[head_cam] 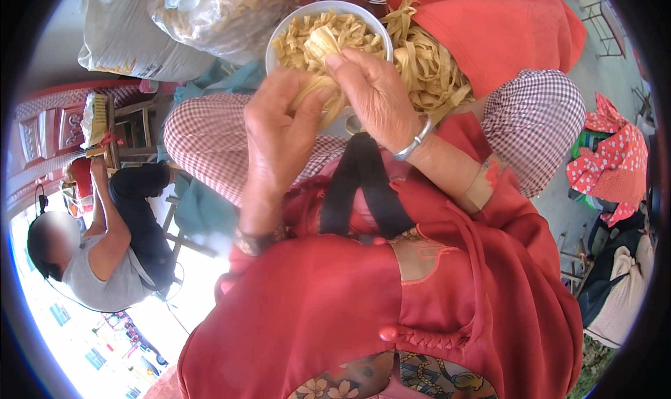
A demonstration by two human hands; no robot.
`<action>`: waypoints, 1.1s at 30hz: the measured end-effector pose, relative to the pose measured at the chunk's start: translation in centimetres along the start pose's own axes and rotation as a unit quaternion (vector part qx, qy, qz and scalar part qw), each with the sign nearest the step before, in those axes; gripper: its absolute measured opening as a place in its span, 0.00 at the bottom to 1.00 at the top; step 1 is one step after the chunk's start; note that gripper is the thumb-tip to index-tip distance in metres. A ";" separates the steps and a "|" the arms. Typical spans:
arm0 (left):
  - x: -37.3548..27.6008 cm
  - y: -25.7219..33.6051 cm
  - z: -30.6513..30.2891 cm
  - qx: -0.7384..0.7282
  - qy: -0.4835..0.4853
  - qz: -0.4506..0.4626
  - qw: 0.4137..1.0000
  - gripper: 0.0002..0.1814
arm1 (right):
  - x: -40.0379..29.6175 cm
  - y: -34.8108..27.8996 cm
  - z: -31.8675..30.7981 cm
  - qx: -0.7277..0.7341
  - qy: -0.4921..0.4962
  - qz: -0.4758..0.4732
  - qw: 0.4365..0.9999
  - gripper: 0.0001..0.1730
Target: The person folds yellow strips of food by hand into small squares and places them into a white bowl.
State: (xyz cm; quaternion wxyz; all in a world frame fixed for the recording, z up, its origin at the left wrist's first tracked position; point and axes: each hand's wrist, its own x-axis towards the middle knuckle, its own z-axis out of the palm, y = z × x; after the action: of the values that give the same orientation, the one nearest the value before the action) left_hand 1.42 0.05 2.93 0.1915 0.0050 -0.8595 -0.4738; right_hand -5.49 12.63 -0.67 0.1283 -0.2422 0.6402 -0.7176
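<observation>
My right hand [375,92], with a silver bangle at the wrist, pinches a folded bundle of pale yellow plant-like strips [322,43] between thumb and fingers. Slightly blurred, my left hand [285,121] grips the trailing strips just below and to the left. Both hands are held over the near rim of a white round bowl [389,42], which holds many short folded yellow pieces [293,36]. Against the bowl's right side lies a heap of long loose strips [427,71], partly under a red cloth [498,27].
A clear plastic bag of similar pieces [236,19] and a white woven sack [139,37] stand at the upper left. Another person [112,242] sits at the left near a wooden stool [141,126]. Floral red cloth [610,158] lies at the right.
</observation>
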 end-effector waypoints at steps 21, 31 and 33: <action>-0.7 -2.2 1.6 -0.492 -0.072 -0.275 0.823 0.14 | -2.2 1.7 -3.3 0.054 -0.153 0.133 0.978 0.16; -1.0 -2.1 3.0 -0.071 -0.123 -0.006 0.990 0.21 | -2.0 2.4 -4.0 0.232 -0.119 0.239 0.935 0.22; -0.9 -1.8 3.4 -0.067 -0.095 -0.028 0.993 0.21 | -1.9 2.6 -4.0 0.193 -0.120 0.240 0.944 0.22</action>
State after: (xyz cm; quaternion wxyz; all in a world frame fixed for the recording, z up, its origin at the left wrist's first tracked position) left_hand 0.83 1.96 -0.46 0.0955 -0.0291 -0.8395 -0.5342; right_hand -6.26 16.63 -3.82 0.4168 -0.1358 0.5085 -0.7412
